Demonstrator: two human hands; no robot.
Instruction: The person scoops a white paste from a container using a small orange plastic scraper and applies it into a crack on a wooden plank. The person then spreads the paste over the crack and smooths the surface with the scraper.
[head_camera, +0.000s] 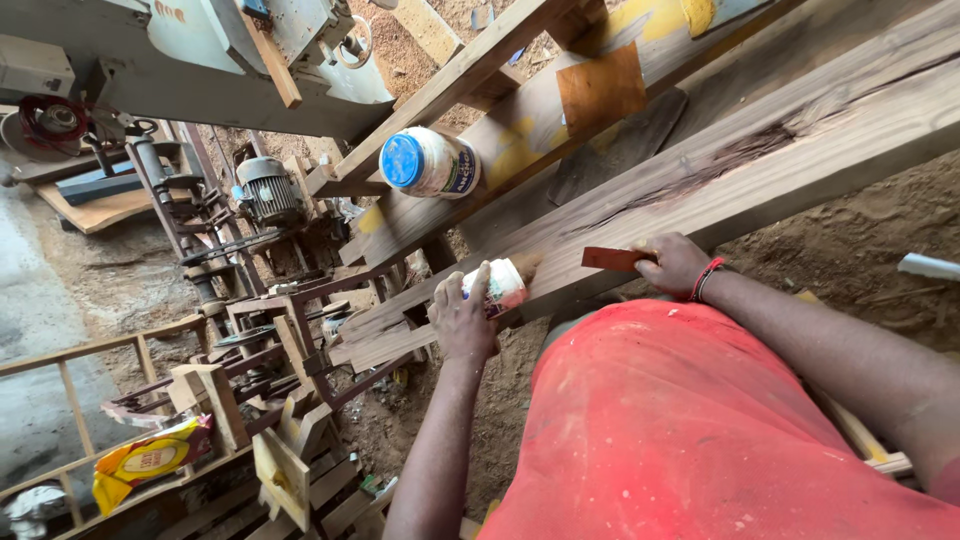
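Two bare hands work at the long grey-brown wooden plank (700, 170). The left hand (462, 318) is wrapped around a small white plastic container (500, 287), resting on the plank's near edge. At three o'clock from it, the right hand (672, 265) pinches a flat reddish-brown spreader strip (612, 259), laid flat on the board. A large white plastic jar with a blue lid (428, 162) lies on its side at eleven o'clock, on the adjoining timber. Risk noted: the small container sits at the very edge, so a loosened grip could drop it into the sawdust. The plank's dark cracked patch (740, 155) could catch the strip.
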